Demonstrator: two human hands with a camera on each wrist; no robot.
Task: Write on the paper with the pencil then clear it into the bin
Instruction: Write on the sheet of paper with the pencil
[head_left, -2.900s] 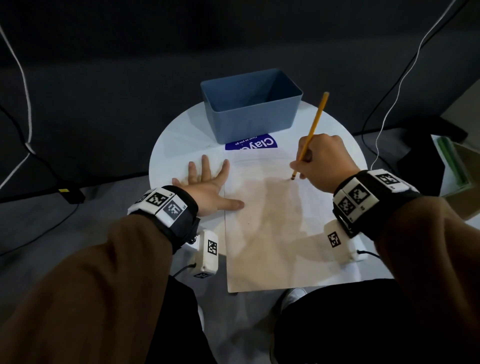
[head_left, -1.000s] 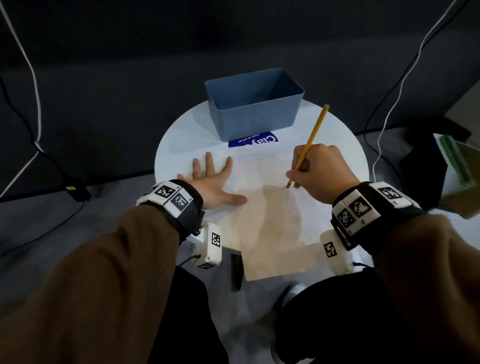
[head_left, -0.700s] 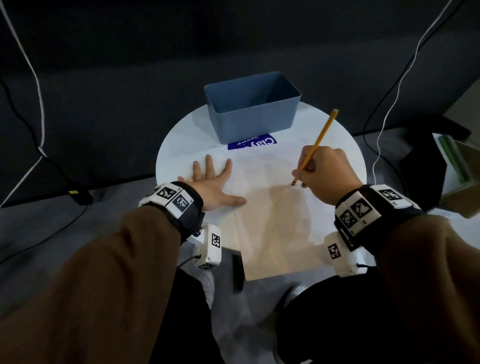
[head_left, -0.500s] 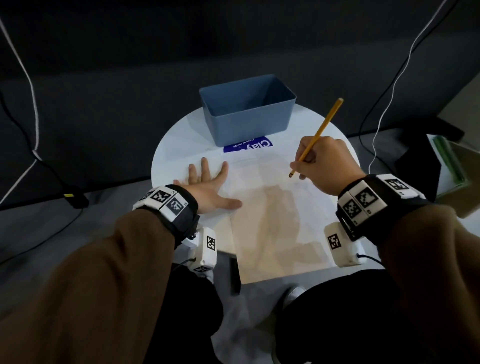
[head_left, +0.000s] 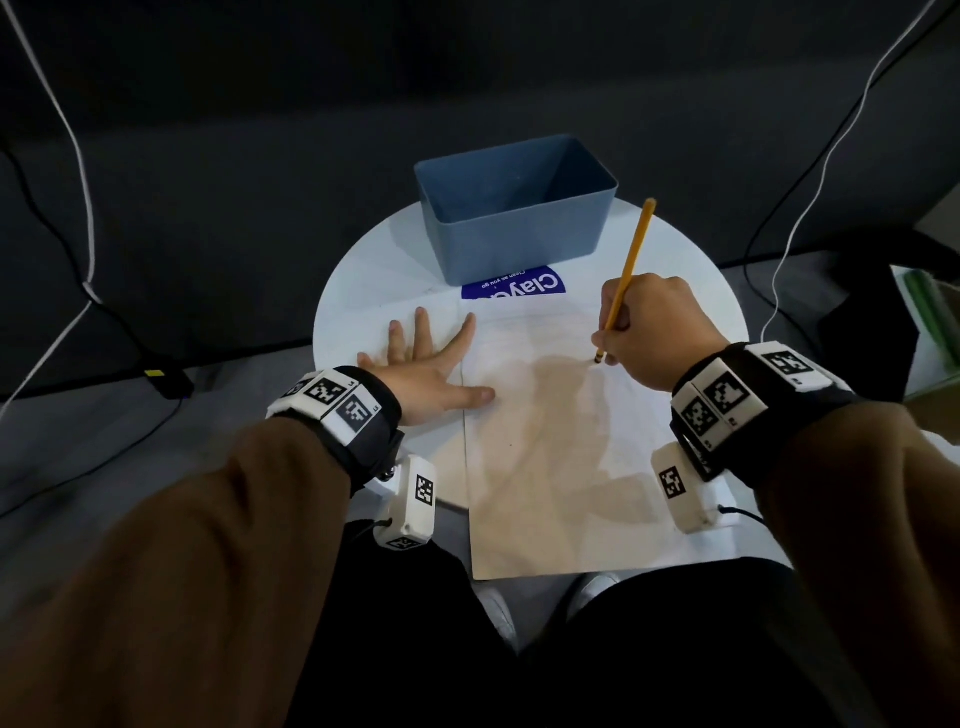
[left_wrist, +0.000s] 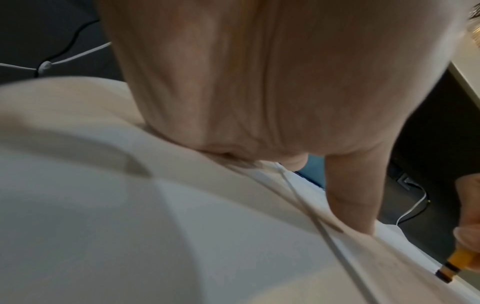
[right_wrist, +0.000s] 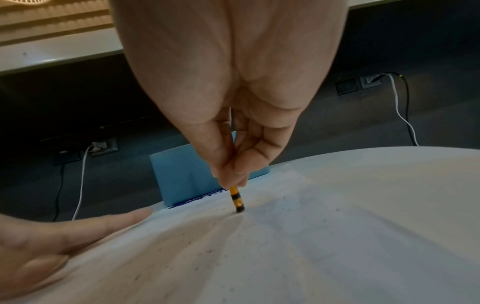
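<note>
1. We see a round white table (head_left: 358, 270) with dark floor around it; black and white cables (head_left: 72, 156) trail off at both sides
2. Our brown sleeves (head_left: 182, 545) fill the near foreground and hide the table's near rim
3. A blue bin (head_left: 514, 228) stands open at the table's far edge, with a purple label (head_left: 514, 288) flat just in front of it
4. The white paper (head_left: 550, 467) lies flat on the table between our hands, its near end hanging past the rim, its far edge touching the label; small dark specks dot it in the right wrist view
5. Our left hand (head_left: 426, 369) lies flat with fingers spread, thumb and forefinger pressing the paper's left edge
6. Our right hand (head_left: 654, 332) curls round the yellow pencil (head_left: 631, 260), pinching it low; the pencil's black-banded lower end touches the paper, its top tilts toward the bin
</note>
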